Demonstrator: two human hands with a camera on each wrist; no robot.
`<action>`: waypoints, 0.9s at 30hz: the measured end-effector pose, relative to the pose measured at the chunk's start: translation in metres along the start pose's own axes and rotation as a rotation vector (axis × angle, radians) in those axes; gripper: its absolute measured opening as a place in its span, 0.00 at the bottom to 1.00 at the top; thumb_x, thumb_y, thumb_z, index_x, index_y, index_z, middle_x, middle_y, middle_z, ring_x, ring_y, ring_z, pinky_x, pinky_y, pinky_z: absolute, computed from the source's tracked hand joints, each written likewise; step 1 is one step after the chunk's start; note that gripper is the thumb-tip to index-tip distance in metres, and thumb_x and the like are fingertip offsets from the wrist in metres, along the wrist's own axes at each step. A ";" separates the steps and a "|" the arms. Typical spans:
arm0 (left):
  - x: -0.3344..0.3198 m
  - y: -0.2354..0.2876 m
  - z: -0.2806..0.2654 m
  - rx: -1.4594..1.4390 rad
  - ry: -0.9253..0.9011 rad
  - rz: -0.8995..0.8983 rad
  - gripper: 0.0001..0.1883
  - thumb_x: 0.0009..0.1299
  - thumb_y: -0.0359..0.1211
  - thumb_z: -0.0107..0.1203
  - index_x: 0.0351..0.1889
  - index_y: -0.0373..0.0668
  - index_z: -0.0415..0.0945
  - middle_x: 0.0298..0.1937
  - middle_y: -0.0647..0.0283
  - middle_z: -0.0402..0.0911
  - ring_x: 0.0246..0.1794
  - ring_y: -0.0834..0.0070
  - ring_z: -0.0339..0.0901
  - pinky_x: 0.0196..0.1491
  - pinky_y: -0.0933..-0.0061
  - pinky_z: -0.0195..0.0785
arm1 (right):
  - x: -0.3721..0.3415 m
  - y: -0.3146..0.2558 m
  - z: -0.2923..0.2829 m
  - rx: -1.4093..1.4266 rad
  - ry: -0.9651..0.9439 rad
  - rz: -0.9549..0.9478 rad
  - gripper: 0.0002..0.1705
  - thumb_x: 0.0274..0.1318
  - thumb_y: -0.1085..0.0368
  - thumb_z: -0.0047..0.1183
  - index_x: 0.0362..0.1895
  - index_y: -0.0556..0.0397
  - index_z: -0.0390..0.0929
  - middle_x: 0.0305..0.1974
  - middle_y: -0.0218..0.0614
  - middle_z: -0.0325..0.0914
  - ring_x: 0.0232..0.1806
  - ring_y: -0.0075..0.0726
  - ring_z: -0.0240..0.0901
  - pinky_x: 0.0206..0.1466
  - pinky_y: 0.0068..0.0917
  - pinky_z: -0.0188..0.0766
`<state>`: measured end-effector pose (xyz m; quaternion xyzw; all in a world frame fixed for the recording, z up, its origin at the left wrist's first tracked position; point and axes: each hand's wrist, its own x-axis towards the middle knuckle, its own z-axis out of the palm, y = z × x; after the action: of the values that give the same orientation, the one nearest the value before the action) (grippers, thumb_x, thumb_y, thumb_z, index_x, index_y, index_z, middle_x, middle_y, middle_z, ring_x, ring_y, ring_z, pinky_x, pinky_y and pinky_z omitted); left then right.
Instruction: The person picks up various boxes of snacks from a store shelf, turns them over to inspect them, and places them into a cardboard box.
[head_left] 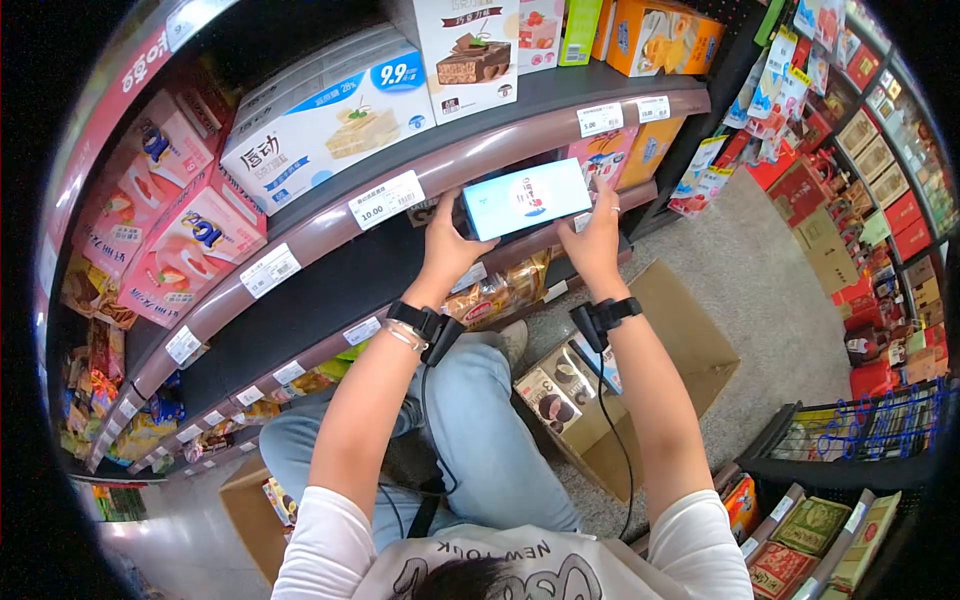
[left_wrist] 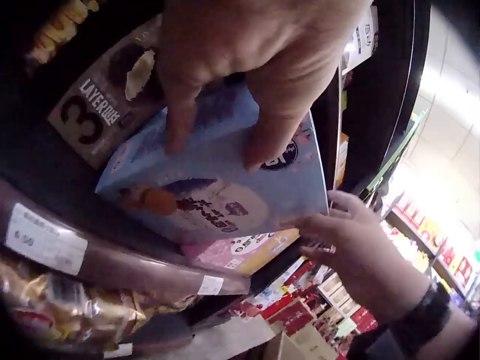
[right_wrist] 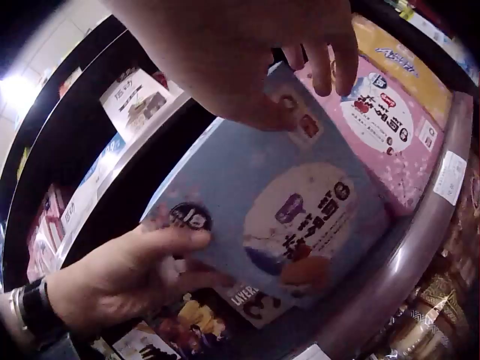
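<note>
At the shelf (right_wrist: 412, 247) edge, we have the blue box (head_left: 500, 210) gripped by opposite ends between our left hand (head_left: 447, 250) and right hand (head_left: 597, 243), near a pink box (right_wrist: 397, 161).

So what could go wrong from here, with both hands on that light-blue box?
The left hand and right hand grip the light-blue box near its ends, so it might slip if either loosens. The pink box is close beside it and could get knocked. The black cable hanging from the right wrist strap passes over the open cardboard carton and might snag.
</note>
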<state>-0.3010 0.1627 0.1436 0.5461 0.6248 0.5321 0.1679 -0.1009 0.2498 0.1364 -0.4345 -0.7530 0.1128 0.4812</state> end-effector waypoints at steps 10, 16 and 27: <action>-0.044 0.054 -0.037 -0.745 -0.091 -0.225 0.38 0.53 0.24 0.67 0.62 0.38 0.59 0.55 0.59 0.70 0.56 0.70 0.69 0.59 0.66 0.65 | -0.021 -0.017 -0.050 0.935 -0.588 0.347 0.43 0.47 0.64 0.66 0.64 0.59 0.57 0.58 0.40 0.67 0.59 0.34 0.64 0.62 0.32 0.61; -0.063 0.055 -0.034 -1.000 -0.069 -0.418 0.34 0.57 0.25 0.65 0.62 0.38 0.61 0.53 0.60 0.72 0.54 0.71 0.71 0.56 0.67 0.68 | -0.047 -0.017 -0.074 0.951 -0.616 0.397 0.40 0.51 0.62 0.62 0.65 0.61 0.56 0.59 0.41 0.65 0.60 0.34 0.63 0.63 0.32 0.59; -0.071 0.062 -0.029 -1.081 -0.107 -0.510 0.29 0.63 0.31 0.61 0.62 0.38 0.64 0.53 0.61 0.74 0.53 0.74 0.71 0.55 0.67 0.68 | -0.061 -0.018 -0.098 0.910 -0.646 0.502 0.44 0.44 0.66 0.67 0.64 0.61 0.57 0.59 0.43 0.66 0.59 0.36 0.64 0.62 0.32 0.61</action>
<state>-0.2681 0.0770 0.1808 0.2421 0.3678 0.6892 0.5754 -0.0205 0.1683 0.1594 -0.2934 -0.6119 0.6589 0.3245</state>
